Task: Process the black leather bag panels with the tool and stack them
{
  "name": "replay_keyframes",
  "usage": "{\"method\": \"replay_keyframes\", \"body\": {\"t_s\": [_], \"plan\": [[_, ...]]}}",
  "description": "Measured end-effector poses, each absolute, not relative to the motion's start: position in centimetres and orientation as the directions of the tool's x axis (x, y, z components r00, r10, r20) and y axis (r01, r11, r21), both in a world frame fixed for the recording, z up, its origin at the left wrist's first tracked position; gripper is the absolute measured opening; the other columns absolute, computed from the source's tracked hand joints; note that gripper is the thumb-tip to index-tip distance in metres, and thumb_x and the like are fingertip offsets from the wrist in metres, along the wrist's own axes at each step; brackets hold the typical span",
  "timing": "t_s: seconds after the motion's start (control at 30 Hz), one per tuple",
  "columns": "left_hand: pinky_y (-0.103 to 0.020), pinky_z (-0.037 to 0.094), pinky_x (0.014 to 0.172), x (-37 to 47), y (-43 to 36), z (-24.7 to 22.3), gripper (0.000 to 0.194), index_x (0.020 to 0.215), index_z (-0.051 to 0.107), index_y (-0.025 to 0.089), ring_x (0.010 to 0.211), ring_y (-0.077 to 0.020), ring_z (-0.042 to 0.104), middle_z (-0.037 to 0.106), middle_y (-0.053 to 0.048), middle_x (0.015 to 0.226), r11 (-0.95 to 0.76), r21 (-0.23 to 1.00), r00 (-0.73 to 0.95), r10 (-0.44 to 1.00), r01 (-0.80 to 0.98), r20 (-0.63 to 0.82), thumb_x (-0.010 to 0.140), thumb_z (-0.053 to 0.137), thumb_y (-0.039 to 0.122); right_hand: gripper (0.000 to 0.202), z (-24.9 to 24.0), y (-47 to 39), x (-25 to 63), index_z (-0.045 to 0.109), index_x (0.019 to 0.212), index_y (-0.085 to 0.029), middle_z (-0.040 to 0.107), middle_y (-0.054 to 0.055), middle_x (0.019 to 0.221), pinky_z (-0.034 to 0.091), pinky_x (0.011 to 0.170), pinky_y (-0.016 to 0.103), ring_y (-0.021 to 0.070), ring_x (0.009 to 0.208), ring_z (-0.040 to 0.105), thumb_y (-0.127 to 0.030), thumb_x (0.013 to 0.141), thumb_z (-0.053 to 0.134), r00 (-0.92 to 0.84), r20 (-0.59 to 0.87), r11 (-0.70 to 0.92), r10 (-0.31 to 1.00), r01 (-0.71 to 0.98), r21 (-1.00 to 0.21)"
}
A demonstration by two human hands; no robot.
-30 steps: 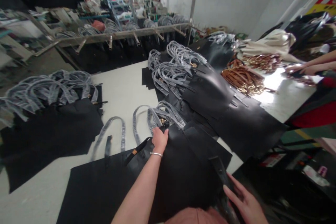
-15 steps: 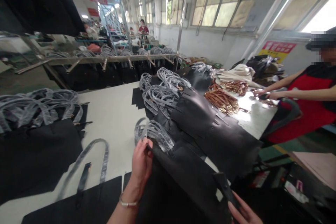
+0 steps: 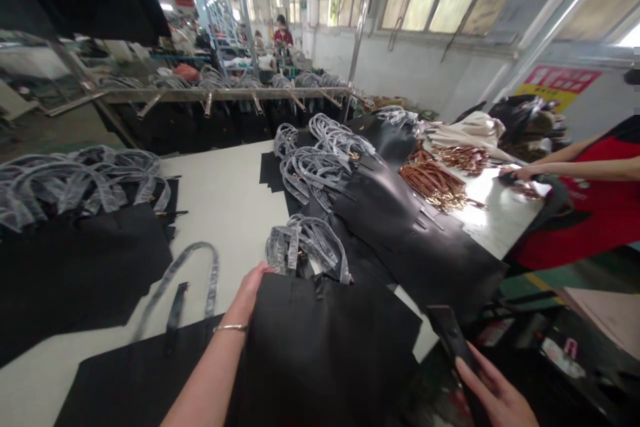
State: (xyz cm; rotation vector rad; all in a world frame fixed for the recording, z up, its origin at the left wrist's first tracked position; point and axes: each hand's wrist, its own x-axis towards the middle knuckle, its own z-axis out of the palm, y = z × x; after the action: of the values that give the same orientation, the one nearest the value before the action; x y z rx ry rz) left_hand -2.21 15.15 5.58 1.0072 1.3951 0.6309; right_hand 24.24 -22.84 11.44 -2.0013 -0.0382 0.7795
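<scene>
My left hand (image 3: 250, 293), with a bracelet at the wrist, is closed on the upper left corner of a black leather-like bag panel (image 3: 325, 340); some of its fingertips are hidden. Plastic-wrapped handles (image 3: 320, 247) stick up behind that panel's top edge. At lower right, my right hand (image 3: 495, 380) grips a flat black strap (image 3: 450, 330) with a small round spot on it, held apart from the panel. Left of my left forearm lies another black panel (image 3: 135, 380) with a wrapped loop handle (image 3: 213, 280) and a short black tab (image 3: 175, 313).
More black panels with wrapped handles lie at left (image 3: 85, 273) and right (image 3: 415, 240) on the white table (image 3: 225, 193). Brown straps (image 3: 433, 183) with metal clasps are piled farther right. A co-worker in a red apron (image 3: 590, 207) handles something there. A metal rack (image 3: 225, 95) stands behind.
The panel under my left hand has swung from slanting to facing me, and its handles spread behind it. My left hand shifted down-left. My right hand still holds the strap, slightly farther right.
</scene>
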Motion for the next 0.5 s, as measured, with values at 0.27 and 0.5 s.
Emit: {"method": "replay_keyframes", "body": {"t_s": [0.27,0.5], "plan": [[-0.040,0.043,0.094,-1.2,6.6,2.7,0.012,0.092,0.062,0.023,0.101,-0.0231,0.056,0.062,-0.005,0.100,-0.317,0.862,0.575,0.817,0.394,0.038,0.082,0.055,0.022,0.074,8.9,-16.3,20.9,0.052,0.133,-0.015,0.066,-0.002,0.067,0.045,0.043,0.025,0.0142,0.046,0.057,-0.054,0.071,0.065,0.592,-0.581,-0.643,0.558,-0.134,-0.754],[-0.050,0.040,0.102,0.1,-1.6,-2.1,0.042,0.125,0.053,0.024,0.122,-0.0281,0.046,0.051,-0.009,0.133,-0.568,0.702,0.743,0.664,0.430,0.082,0.084,0.051,0.013,0.065,7.0,-11.0,18.7,0.053,0.131,-0.015,0.062,-0.003,0.063,0.038,0.037,0.023,0.0107,0.038,0.052,-0.049,0.076,0.060,0.446,-0.650,-0.716,0.615,-0.029,-0.698]]}}
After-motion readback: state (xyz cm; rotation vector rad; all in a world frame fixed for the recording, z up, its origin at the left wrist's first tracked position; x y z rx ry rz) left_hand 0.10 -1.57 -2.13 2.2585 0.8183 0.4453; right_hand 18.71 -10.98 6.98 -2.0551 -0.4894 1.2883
